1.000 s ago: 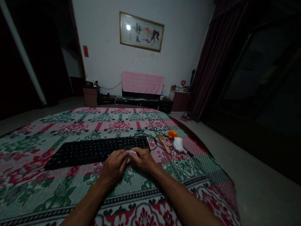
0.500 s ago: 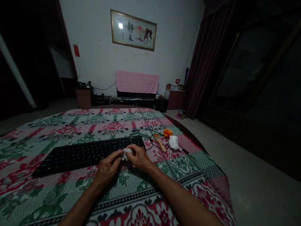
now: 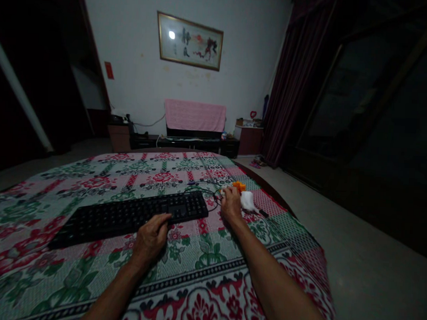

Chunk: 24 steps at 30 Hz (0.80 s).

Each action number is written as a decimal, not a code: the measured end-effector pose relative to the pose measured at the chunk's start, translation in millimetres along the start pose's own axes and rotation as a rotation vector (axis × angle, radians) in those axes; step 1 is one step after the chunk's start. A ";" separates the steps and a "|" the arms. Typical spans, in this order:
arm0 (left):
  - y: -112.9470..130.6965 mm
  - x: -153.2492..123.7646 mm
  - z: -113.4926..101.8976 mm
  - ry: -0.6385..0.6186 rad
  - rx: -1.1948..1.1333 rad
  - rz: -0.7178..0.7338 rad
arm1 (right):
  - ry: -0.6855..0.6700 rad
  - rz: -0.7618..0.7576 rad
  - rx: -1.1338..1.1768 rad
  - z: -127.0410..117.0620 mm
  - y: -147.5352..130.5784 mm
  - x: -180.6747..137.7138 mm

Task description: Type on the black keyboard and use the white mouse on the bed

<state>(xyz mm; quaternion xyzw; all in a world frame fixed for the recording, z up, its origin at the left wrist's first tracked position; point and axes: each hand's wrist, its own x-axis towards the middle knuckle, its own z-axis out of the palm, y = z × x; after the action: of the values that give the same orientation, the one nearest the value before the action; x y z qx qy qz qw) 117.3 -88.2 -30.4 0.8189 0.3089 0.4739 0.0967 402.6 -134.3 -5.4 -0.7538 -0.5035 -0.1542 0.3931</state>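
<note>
The black keyboard lies at a slant on the flowered tablecloth. My left hand is at its front edge, index finger stretched over the edge and thumb a little apart, with nothing visible in it. Farther right, my right hand reaches down with bent fingers over the place where a wooden-handled brush lay. The hand hides most of that spot, and what its fingers hold does not show. Close beside it are an orange object and a white lump with a dark tip. The small white wad is not visible now.
A thin dark cable loops behind the keyboard's right end. The table's rounded edge runs along the right side. Beyond the table stand a low cabinet and a screen under a pink cloth.
My right hand has left the white wad and moved right and away from me to the brush's spot. My left hand has stayed by the keyboard, and the wad no longer shows.
</note>
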 end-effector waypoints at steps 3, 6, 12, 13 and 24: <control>5.8 1.3 -2.3 0.017 0.026 0.011 | -0.036 0.066 -0.199 0.0 -1.3 -6.5; 10.3 4.5 -8.4 0.074 0.066 -0.009 | -0.074 0.071 -0.274 2.5 -5.0 -12.7; -11.8 11.1 -34.8 0.303 0.184 -0.193 | -0.141 0.075 -0.351 3.4 -6.4 -14.3; -19.2 11.2 -39.9 0.330 0.218 -0.222 | -0.135 0.072 -0.359 2.9 -7.0 -14.1; -60.8 2.4 -84.7 0.475 0.590 -0.551 | -0.199 0.099 -0.378 1.2 -9.5 -14.4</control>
<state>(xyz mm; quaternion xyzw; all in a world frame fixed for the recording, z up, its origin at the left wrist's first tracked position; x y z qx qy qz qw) 22.2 -50.0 -11.0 0.5676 0.6501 0.4969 -0.0914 387.6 -140.8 -11.1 -0.8493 -0.4645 -0.1512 0.2004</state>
